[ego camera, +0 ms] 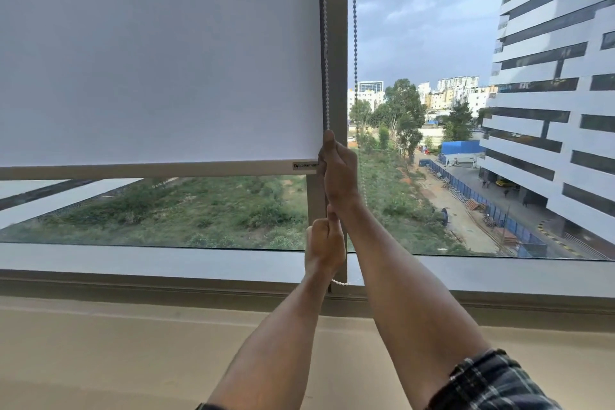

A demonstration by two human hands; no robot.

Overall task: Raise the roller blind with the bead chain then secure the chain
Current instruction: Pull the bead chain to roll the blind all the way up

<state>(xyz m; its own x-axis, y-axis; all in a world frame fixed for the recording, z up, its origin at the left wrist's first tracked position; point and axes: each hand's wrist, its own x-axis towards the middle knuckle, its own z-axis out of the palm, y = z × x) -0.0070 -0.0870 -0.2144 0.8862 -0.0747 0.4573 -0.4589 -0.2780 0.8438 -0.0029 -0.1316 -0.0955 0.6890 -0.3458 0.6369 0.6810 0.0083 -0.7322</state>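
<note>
head view: bead chain (pixel 325 43) pinched inside both fists

Open air fills the space in front of the window from six to nine o'clock above the bare sill (pixel 133 343). At twelve o'clock the window post (pixel 336 43) and bead chain (pixel 354 27) stand close together, leaving a narrow gap. The blind (pixel 149 60) blocks the upper left pane; its bottom bar (pixel 149 170) touches the right hand (pixel 339 170). The left hand (pixel 324 243) sits just below.
</note>
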